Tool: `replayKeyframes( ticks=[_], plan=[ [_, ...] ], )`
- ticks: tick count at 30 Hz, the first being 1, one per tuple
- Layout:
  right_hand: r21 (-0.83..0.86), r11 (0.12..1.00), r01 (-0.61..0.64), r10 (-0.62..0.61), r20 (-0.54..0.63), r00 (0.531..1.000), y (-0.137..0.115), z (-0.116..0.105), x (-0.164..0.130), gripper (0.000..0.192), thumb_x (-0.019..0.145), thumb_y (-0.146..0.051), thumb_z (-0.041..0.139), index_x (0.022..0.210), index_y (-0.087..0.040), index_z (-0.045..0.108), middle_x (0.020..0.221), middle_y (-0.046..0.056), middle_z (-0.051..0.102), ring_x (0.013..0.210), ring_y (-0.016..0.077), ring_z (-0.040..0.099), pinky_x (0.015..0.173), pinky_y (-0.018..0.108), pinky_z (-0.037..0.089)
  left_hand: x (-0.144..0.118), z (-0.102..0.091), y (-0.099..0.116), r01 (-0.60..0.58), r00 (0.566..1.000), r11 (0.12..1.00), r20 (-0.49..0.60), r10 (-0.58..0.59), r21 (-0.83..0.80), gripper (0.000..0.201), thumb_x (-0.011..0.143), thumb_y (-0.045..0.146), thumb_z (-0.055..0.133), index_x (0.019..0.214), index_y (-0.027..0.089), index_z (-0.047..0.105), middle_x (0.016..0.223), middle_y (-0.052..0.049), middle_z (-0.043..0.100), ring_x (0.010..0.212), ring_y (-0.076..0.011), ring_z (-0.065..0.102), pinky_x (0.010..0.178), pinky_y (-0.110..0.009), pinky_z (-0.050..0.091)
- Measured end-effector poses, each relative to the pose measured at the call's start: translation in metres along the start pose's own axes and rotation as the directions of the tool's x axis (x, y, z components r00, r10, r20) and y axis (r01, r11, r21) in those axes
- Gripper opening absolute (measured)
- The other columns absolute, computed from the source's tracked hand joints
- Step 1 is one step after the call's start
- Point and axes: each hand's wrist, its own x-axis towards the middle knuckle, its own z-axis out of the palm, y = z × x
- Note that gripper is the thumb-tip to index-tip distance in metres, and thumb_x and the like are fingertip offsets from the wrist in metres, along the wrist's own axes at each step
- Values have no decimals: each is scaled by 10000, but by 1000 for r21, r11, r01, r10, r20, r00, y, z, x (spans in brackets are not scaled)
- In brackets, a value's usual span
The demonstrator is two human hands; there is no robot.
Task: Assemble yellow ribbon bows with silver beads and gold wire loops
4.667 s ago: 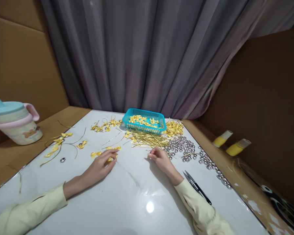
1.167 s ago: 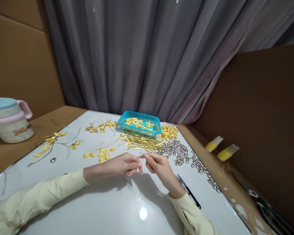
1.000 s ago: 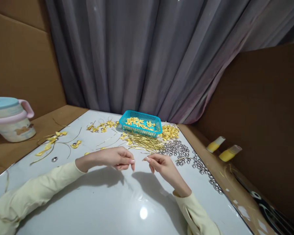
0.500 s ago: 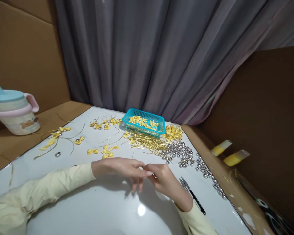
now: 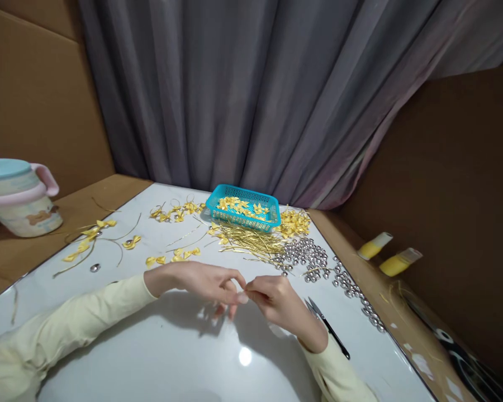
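Note:
Above the white tabletop [image 5: 159,357], my left hand [image 5: 207,285] and my right hand [image 5: 272,301] meet at their fingertips. Thumb and index finger of each are pinched together, and whatever they hold is too small or too hidden to make out. Beyond my left hand lie several yellow ribbon bows [image 5: 155,261]. A bundle of gold twist ties [image 5: 251,241] and a pile of silver beads [image 5: 304,252] are just past my right hand. Black-handled thread snips [image 5: 329,329] rest beside my right wrist.
A blue plastic basket [image 5: 243,209] with yellow bows stands at the back, a heap of bows [image 5: 294,223] beside it. On the left is a lidded cup [image 5: 20,195]. Two yellow tubes [image 5: 375,246] and scissors [image 5: 444,336] lie off the right edge.
My hands have shifted slightly; the left fingers are more bent and the fingertips still meet. The whole view has moved a little, and the objects on the table lie as before.

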Motion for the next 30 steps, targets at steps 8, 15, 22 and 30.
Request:
replayKeyframes(
  ticks=[8, 15, 22, 30],
  plan=[
    [5, 995, -100, 100, -4, 995, 18, 9, 1, 282, 858, -178, 446, 656, -152, 642, 603, 47, 602, 542, 125, 495, 551, 226, 334, 15, 0, -25, -114, 956, 984, -283, 72, -135, 311, 825, 426, 563, 750, 139, 655, 419, 72, 392, 376, -67, 252, 420, -212, 202],
    [70, 965, -253, 259, -99, 961, 28, 32, 7, 348, 808, -177, 467, 462, -145, 489, 448, -10, 439, 466, 89, 319, 486, 225, 252, 44, 10, -60, -268, 875, 882, -481, 55, -386, 333, 809, 488, 484, 847, 162, 534, 464, 124, 187, 392, -66, 64, 388, -206, 109],
    [174, 931, -322, 336, -58, 940, 22, 42, 9, 345, 822, -260, 495, 506, -133, 550, 467, -6, 520, 461, 82, 368, 485, 209, 292, 46, 24, -62, -285, 781, 920, -621, 62, -267, 357, 793, 503, 520, 773, 147, 546, 462, 96, 326, 367, -56, 196, 395, -211, 152],
    [218, 903, -370, 387, -40, 921, 26, 40, 9, 356, 877, -329, 408, 565, -165, 454, 510, -26, 473, 501, 92, 400, 507, 205, 293, 45, 35, -59, -226, 653, 973, -734, 185, 45, 327, 871, 352, 399, 599, 177, 453, 520, 41, 469, 505, -104, 417, 559, -233, 331]
  ],
)
